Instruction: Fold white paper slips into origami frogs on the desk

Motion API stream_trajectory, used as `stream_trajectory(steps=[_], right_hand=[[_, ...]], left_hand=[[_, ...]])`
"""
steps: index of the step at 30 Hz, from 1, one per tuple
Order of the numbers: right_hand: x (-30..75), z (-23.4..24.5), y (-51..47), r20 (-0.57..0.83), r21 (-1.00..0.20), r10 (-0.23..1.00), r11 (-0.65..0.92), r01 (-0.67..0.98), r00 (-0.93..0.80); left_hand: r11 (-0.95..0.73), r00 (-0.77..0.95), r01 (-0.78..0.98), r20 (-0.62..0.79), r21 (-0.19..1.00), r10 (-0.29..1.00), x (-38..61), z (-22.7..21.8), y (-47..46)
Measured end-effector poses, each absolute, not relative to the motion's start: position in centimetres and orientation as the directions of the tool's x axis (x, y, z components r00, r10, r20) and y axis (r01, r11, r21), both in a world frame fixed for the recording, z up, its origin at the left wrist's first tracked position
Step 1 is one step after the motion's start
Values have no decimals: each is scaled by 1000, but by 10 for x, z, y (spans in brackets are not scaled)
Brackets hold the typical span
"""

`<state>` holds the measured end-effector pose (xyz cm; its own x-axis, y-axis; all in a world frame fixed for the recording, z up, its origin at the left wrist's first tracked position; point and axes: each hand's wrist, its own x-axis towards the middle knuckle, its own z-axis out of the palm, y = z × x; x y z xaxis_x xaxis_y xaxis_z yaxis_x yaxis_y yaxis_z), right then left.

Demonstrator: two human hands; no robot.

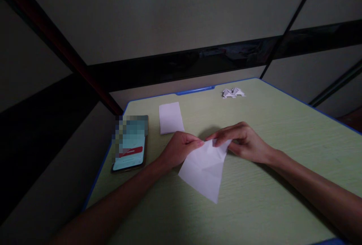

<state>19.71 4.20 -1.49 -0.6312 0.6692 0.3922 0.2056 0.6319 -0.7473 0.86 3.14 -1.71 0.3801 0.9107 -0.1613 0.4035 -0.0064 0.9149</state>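
A sheet of white paper [205, 171], creased and partly folded at its far end, is held between both hands above the table. My left hand [181, 147] pinches its far left edge, thumb on top. My right hand [244, 143] grips the far right corner, with fingers bent over the paper and the thumb underneath or beside it. The near end of the sheet hangs free and comes to a point toward me. Parts of the fingers behind the paper are hidden.
A stack of white paper [171, 117] lies beyond my left hand. Left of it is a phone [130, 145] with a lit, partly blurred screen. Two small folded paper figures [233, 93] stand near the far edge of the blue-rimmed table [283, 120]. Cabinet panels [181, 18] rise behind.
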Motion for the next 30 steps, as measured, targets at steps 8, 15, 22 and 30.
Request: stream_trajectory(steps=[8, 15, 22, 30], right_hand=[[197, -11, 40, 428, -681, 614, 701, 210, -663], [198, -10, 40, 468, -633, 606, 738, 235, -643], [202, -8, 39, 472, -524, 523, 814, 251, -710], [203, -10, 39, 473, -465, 477, 849, 251, -741]], left_hand=[[14, 375, 384, -169, 923, 911, 7, -22, 34], [53, 332, 348, -176, 936, 927, 7, -21, 32], [67, 321, 331, -178, 941, 930, 9, -21, 31], [6, 438, 352, -171, 936, 883, 5, -22, 34]])
